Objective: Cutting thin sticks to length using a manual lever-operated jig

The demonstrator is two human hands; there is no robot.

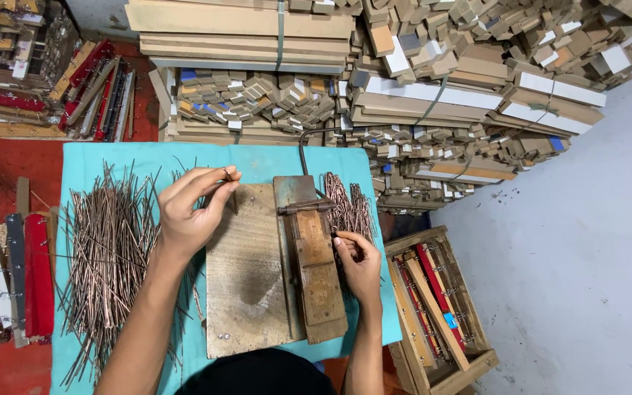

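Right, from the head view I'm looking straight down at a worn wooden board [246,271] lying on a teal cloth [272,162], and I'll place everything off that board. Above the board's upper left corner the left hand [193,208] hovers, fingers curled in, thumb and forefinger pinched on one thin metal rod [232,192]; the rod hangs from the pinch with its long axis running toward me, its lower tip just over the board's top edge. Along the board's right edge sits a long wooden block jig [316,267] with a dark metal hinge bar [305,208] across its upper part, its length running the same way as the rod. So the jig lies to the right of the held rod, near it, and I judge the left hand the one carrying the piece across. The right hand [360,267] is on the far side of the jig from the board, fingers bent and pressed against the jig's right flank; whether it grips anything small there I can't tell. Beyond that hand, off the board's upper right, there's a bundle of bent rods [345,205]. Left of the board a big loose heap of straight rods [107,256] spreads over the cloth. Further right, down on the floor, stands a wooden crate [477,363].
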